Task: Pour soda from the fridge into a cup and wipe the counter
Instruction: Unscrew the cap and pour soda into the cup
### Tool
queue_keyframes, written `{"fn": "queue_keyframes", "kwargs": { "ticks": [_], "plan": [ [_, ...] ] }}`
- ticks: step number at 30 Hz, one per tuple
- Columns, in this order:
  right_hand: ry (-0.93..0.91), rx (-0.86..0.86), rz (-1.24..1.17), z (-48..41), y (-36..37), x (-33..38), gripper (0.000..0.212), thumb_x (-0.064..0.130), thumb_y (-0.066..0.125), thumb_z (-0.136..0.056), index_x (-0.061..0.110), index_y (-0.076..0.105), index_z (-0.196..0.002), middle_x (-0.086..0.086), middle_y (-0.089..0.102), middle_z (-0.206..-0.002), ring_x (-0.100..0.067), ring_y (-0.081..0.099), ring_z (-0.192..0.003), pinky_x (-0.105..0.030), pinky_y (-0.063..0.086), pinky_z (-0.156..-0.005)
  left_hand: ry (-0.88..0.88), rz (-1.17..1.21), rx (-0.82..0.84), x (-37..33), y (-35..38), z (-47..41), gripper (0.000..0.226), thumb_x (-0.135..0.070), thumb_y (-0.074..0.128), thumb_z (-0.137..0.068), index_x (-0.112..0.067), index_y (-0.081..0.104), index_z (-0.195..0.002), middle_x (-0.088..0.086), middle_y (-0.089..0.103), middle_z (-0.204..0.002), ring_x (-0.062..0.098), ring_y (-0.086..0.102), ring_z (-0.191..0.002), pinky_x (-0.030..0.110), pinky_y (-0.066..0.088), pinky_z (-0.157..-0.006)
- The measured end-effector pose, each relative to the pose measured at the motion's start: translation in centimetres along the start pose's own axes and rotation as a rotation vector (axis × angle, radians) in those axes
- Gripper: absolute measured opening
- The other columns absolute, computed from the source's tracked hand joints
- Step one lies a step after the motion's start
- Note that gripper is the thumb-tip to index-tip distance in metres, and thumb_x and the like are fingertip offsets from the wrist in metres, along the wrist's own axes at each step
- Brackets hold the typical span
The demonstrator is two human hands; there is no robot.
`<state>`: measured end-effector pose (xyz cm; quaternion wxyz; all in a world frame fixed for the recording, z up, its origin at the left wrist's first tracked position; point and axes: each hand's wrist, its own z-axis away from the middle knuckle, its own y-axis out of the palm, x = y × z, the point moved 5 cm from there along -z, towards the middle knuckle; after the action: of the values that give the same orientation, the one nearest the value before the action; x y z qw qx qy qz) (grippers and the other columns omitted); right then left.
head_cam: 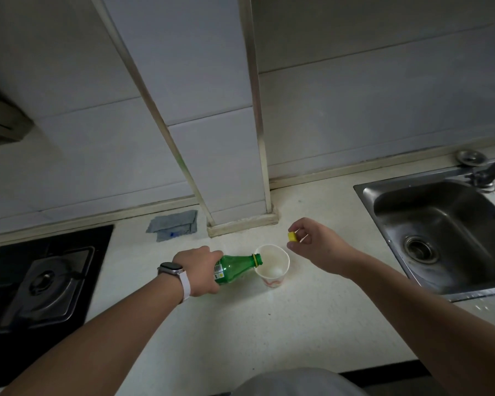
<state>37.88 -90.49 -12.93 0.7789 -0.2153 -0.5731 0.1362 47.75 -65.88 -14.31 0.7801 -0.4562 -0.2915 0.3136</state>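
- Soda bottle [235, 267]: green plastic, uncapped, lying almost level above the surface [240, 332], its mouth reaching just over the left rim of the cup [272, 281].
- Left hand [199, 271]: its grip is clamped round the bottle's lower body, fingers wrapped over the label [219, 272]. A watch [172, 270] sits on that wrist.
- Right hand [315, 244]: its grip pinches the yellow cap [292, 236] between thumb and fingertips, held in the air just beyond the cup on its far right.
- Handling, as a judgement: thin plastic that gives under a squeeze, light and probably cold and damp from the fridge, so a mid-body hold like this one suits it. Squeezing hard would push soda out in a gush.
- The paper cup looks light and easy to tip; the bottle neck should stay off its rim. Something pale shows at its bottom, likely soda.
- Writing: the label is white with a yellow spot and small print too fine to read; no brand can be made out. The cup wall carries a red wavy mark, no legible words.
- Farther out: a folded grey cloth [173, 225] lies at the far left by the wall, a stove [46, 278] at the left, a steel sink [440, 224] at the right.
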Motion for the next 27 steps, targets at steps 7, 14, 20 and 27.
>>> {"fn": "queue_keyframes", "kwargs": {
  "ticks": [7,14,20,27],
  "plan": [
    [0.013,-0.004,-0.005,0.2,-0.2,-0.7,0.025,0.030,0.068,-0.090,0.026,0.057,-0.113,0.004,0.062,-0.100,-0.015,0.062,-0.088,-0.034,0.055,-0.078,-0.012,-0.029,0.018,-0.4,-0.1,-0.2,0.055,-0.050,0.066,-0.072,-0.032,0.050,-0.121,-0.003,0.051,-0.100,0.019,0.052,-0.077,0.027,0.038,-0.058],
    [0.025,0.006,-0.001,0.0,0.0,-1.2,0.028,0.030,0.067,-0.092,0.025,0.055,-0.116,0.005,0.060,-0.103,-0.016,0.062,-0.091,-0.034,0.057,-0.081,-0.017,-0.051,0.028,-0.4,-0.1,-0.2,0.057,-0.051,0.066,-0.072,-0.031,0.049,-0.123,-0.003,0.051,-0.099,0.018,0.053,-0.078,0.027,0.037,-0.056],
    [0.026,0.005,-0.013,-0.3,0.1,-1.8,0.027,0.031,0.068,-0.091,0.026,0.056,-0.115,0.004,0.061,-0.102,-0.017,0.063,-0.091,-0.034,0.056,-0.079,-0.029,-0.061,0.034,-0.3,-0.1,-0.1,0.056,-0.050,0.066,-0.071,-0.032,0.050,-0.121,-0.005,0.047,-0.095,0.018,0.052,-0.077,0.026,0.038,-0.057],
    [0.034,0.007,-0.022,-0.4,0.4,-2.5,0.026,0.032,0.068,-0.090,0.026,0.058,-0.113,0.005,0.061,-0.100,-0.019,0.063,-0.090,-0.033,0.055,-0.074,-0.028,-0.068,0.033,-0.3,-0.1,0.0,0.054,-0.050,0.066,-0.070,-0.032,0.051,-0.119,-0.005,0.048,-0.093,0.017,0.052,-0.076,0.026,0.038,-0.056]
  ]
}}
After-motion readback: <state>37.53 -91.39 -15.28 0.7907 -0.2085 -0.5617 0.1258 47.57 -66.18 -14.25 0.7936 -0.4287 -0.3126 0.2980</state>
